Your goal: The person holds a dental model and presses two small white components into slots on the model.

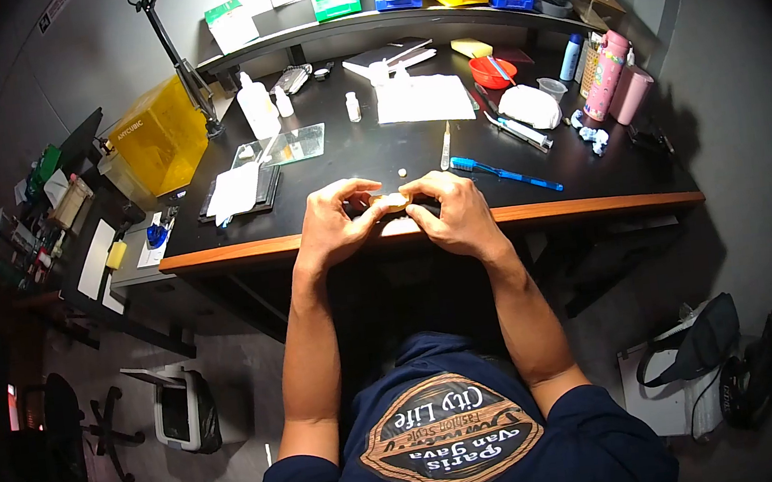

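At the front edge of the black desk, my left hand [340,220] and my right hand [450,211] pinch a small tan-and-white piece [391,202] from both sides. Thumbs and fingertips cover much of it, so its exact kind cannot be made out. Just beyond the fingers lies a tiny whitish bit [402,172] on the desk top. To the right of my right hand is a blue-handled brush [504,174]. A slim pointed metal tool [446,146] lies behind that hand.
A glass plate [299,143] and a white pad [236,190] lie to the left, near white bottles [257,106]. White paper [425,99] is at the back. A red bowl [493,73], white cloth [529,108] and pink bottle [606,76] stand right. A wooden edge [592,206] borders the desk.
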The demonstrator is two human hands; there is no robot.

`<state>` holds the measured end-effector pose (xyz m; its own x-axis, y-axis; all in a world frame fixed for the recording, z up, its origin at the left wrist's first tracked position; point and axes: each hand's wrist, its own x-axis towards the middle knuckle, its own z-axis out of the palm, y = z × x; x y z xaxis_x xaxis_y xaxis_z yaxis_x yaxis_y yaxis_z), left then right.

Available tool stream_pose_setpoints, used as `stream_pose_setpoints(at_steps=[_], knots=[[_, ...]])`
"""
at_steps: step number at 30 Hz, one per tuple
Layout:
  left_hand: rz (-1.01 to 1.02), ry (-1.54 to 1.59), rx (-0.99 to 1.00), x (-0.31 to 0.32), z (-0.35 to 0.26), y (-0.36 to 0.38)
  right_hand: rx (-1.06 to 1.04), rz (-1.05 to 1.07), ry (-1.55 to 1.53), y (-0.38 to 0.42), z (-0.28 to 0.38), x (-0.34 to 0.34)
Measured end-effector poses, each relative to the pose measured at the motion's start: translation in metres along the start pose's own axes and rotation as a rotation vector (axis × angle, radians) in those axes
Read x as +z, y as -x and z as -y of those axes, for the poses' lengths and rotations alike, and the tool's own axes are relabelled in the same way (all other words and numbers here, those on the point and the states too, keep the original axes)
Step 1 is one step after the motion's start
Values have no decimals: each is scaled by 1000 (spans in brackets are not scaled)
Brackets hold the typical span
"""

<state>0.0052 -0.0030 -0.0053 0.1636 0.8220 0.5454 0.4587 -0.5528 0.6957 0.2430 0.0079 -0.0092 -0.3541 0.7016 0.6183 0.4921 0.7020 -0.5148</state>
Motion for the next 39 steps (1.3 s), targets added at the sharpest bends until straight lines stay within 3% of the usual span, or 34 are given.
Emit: stream_pose_setpoints(at_steps=[39], knots=[[20, -41, -7, -1, -2, -1, 0, -18, -20, 0, 3, -1]])
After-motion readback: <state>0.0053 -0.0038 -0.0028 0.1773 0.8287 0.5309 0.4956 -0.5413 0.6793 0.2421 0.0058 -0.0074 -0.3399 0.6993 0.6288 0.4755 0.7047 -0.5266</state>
